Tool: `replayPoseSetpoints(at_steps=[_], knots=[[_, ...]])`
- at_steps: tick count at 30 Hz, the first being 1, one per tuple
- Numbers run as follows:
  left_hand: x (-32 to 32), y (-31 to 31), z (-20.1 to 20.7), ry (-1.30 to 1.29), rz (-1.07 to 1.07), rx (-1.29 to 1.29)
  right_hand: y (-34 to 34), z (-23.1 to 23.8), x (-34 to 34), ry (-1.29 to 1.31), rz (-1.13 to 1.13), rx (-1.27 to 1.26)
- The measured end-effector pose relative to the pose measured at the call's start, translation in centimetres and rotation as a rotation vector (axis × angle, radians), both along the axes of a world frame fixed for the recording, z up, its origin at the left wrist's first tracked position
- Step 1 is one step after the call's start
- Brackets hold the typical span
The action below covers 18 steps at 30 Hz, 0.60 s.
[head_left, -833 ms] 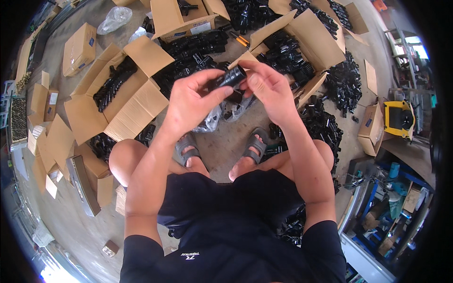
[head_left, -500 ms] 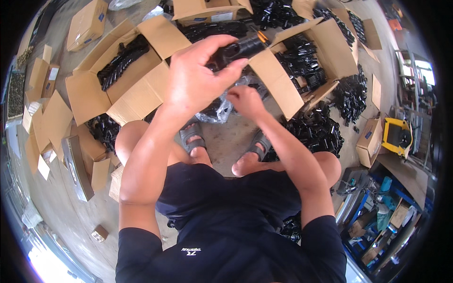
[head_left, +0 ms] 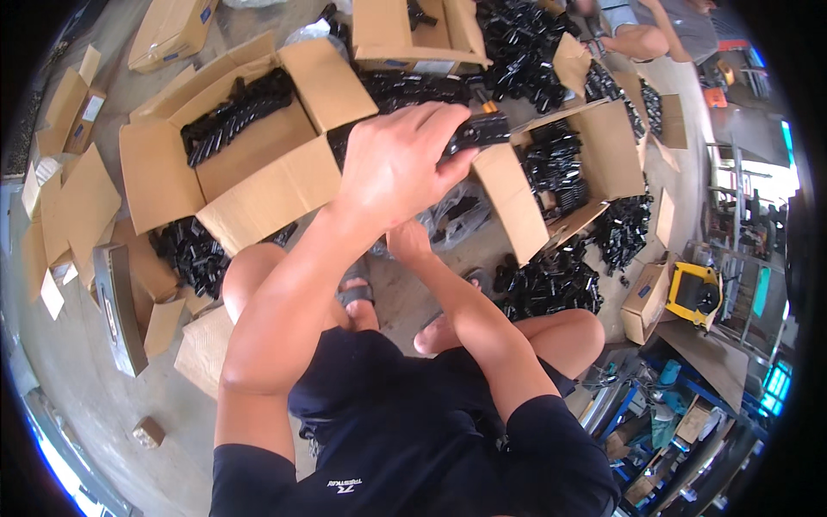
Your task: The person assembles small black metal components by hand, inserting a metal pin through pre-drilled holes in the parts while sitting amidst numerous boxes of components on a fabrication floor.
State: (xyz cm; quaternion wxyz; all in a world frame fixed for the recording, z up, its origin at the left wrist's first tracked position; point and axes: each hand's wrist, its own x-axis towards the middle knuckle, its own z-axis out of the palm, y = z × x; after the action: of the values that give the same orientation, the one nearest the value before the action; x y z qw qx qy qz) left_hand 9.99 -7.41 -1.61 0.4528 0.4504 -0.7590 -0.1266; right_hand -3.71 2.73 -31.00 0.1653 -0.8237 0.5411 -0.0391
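My left hand [head_left: 405, 159] is raised in front of me, fingers and thumb closed around a glossy black elongated part [head_left: 482, 131]. A small orange piece [head_left: 489, 107] shows just beyond that part; whether the two are joined is unclear. Lower down, my right hand [head_left: 409, 239] sits behind my left wrist, its fingers mostly hidden. Crumpled clear plastic wrap [head_left: 457, 215] with dark pieces lies on the floor near it. Left of my hands, an open carton [head_left: 258, 185] holds a row of black parts [head_left: 237, 116]. Another open carton [head_left: 616, 146] at right contains stacked black parts [head_left: 556, 168].
Heaps of loose black parts [head_left: 551, 284] cover the floor around the cartons. Another open carton [head_left: 383, 34] stands at the far side. Flattened cardboard [head_left: 82, 202] lies at left. A yellow-framed item [head_left: 693, 293] is at right. Another person [head_left: 642, 39] is at the far right.
My left hand has shifted right and slightly down in the picture with the black part. My right hand has moved left and down behind my left wrist. The view has shifted, revealing another person.
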Motion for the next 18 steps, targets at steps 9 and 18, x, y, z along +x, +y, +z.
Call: replayPoseSetpoints(at_steps=[9,18], knots=[[0.2,0.7,0.8,-0.134,-0.005,-0.055,-6.4,27.3,-8.1,-0.705,-0.383,-0.274],[-2.7,2.8,1.9,-0.237,-0.127,-0.082,-3.6,32.7,-9.1,-0.623,-0.064,-0.624]])
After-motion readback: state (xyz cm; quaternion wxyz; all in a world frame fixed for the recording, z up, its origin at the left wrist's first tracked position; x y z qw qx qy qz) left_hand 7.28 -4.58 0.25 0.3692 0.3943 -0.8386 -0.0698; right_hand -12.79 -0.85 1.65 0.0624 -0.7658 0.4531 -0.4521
